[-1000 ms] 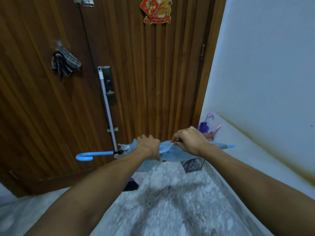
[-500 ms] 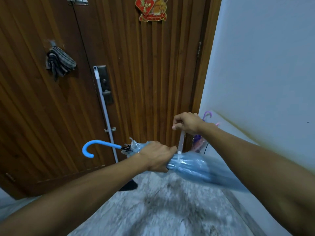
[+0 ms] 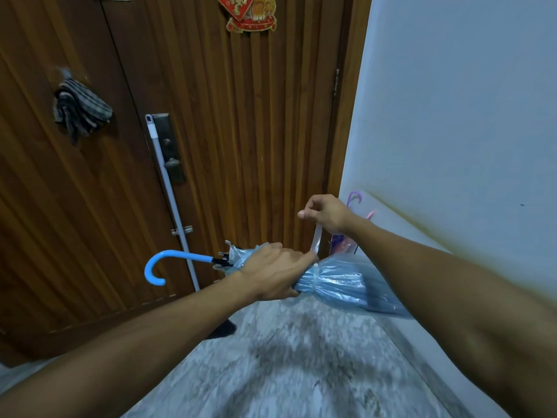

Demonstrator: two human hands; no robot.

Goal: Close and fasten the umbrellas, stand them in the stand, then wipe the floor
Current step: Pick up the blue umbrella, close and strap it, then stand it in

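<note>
Blue umbrella (image 3: 337, 285) lay folded and near level in the air above the floor (image 3: 301, 357), in front of the door (image 3: 241, 131). Its curved blue handle (image 3: 162, 267) pointed away from the wall (image 3: 452, 116); the far tip was hidden behind the right forearm.

Left hand (image 3: 271, 274) was clamped round the bunched canopy, just on the handle side of the strap (image 3: 316, 239). The strap ran once round the canopy beside that hand, then rose as a pale band. Right hand (image 3: 327, 214) pinched the strap's free end above the umbrella, fingers curled on it, strap drawn straight.

Beyond the umbrella, in the corner where door meets wall, a purple hooked handle (image 3: 353, 198) and a pink one (image 3: 370, 214) stood up; the stand under them was mostly hidden.

A long pale pole (image 3: 171, 200) leaned on the door behind the umbrella's handle. A striped cloth (image 3: 81, 111) hung on the door higher up, farther from the wall. A red-and-gold ornament (image 3: 250, 13) was stuck on the door near the top.
</note>
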